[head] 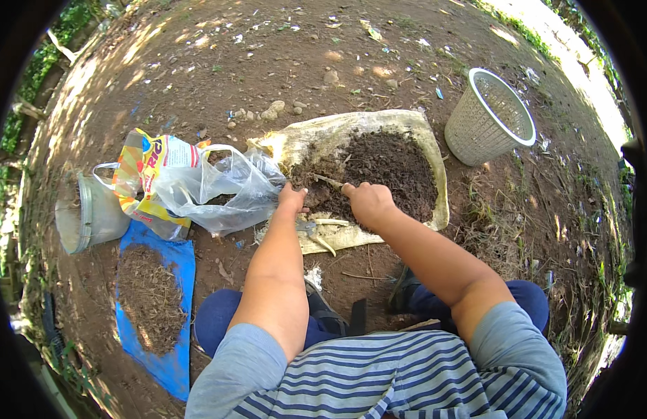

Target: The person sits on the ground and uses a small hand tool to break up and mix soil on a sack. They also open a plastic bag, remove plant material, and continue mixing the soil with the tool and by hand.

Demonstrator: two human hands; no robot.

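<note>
My left hand [292,200] rests against a brown clump of soil [318,198], with thumb and fingers at its near side. In my right hand [371,205] is a thin, stick-like tool [328,181], its far end touching the clump; whether it is a knife cannot be told. Both hands are over a flattened, pale woven sack [349,123]. Dark loose soil [397,170] covers much of that sack. Pruning shears [326,222] with cream handles lie on its near edge, just below my left hand.
To the left are clear plastic bags [224,209], a printed yellow bag [145,183] and a translucent bucket [88,214] on its side. A blue sheet [182,262] bears dry plant matter [151,298]. A pale perforated basket [475,125] stands at right. Stones [271,111] lie beyond the sack.
</note>
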